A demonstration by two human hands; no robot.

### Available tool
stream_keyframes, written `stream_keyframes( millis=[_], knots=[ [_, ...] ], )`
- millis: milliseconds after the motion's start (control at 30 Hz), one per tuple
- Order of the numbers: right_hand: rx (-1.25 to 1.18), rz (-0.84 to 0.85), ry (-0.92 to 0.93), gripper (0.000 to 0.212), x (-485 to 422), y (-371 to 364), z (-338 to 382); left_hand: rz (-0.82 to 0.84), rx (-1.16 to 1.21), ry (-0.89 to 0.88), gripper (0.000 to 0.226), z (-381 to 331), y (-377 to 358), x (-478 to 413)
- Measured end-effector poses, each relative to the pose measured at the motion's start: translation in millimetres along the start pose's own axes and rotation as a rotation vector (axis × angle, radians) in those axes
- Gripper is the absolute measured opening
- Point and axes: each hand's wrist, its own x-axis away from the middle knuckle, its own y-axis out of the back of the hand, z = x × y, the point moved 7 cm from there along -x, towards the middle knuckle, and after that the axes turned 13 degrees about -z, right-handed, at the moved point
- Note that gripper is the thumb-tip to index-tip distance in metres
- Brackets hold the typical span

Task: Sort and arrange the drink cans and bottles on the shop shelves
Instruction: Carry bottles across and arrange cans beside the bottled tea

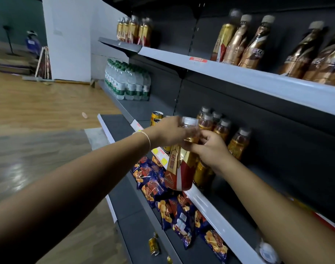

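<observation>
With left grip point(170, 130) on cap and right grip point(210, 149) on neck, both curled tight, holding gold-red bottle point(180, 168). Hanging tilted just in front of middle shelf point(210, 205). Likely full, heavy, slick sleeve: safer clamping mid-body.

The light is dim and even, and the dark shelf backs point(258, 103) swallow detail. A pale glare patch lies on the wooden floor point(16, 172). The far left background is smeared by motion blur, and wide-angle distortion bends the shelf edges point(239, 77).
</observation>
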Motion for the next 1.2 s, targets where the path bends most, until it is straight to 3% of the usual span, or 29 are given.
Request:
stream_keyframes(
  millis=[200,433,533,667,833,933,1033,1200],
  knots=[
    [0.01,-0.07,-0.002,0.043,-41,-19,2,0.029,0.058,0.013,0.05,18,8,-56],
    [-0.082,-0.139,0.059,0.048,-104,-33,-6,-0.027,0.234,-0.055,0.036,45,14,-146],
    [0.1,-0.159,-0.02,0.048,-129,-46,-31,-0.043,0.294,-0.029,0.029,65,11,-184],
    [0.604,-0.203,-0.043,0.036,-163,-65,-56,-0.028,0.344,-0.041,0.032,83,5,-226],
    [0.733,-0.207,-0.06,0.038,-192,-82,-67,-0.005,0.364,-0.041,0.041,102,-6,-266],
    [0.813,-0.223,-0.1,0.048,-197,-89,-81,-0.006,0.385,-0.041,0.035,110,-11,-288],
    [0.974,-0.237,-0.145,0.066,-199,-92,-99,-0.017,0.394,-0.063,0.013,115,-19,-305],
    [1.092,-0.267,-0.273,0.079,-205,-89,-121,-0.006,0.479,-0.053,0.014,122,-43,-328]
  ],
)
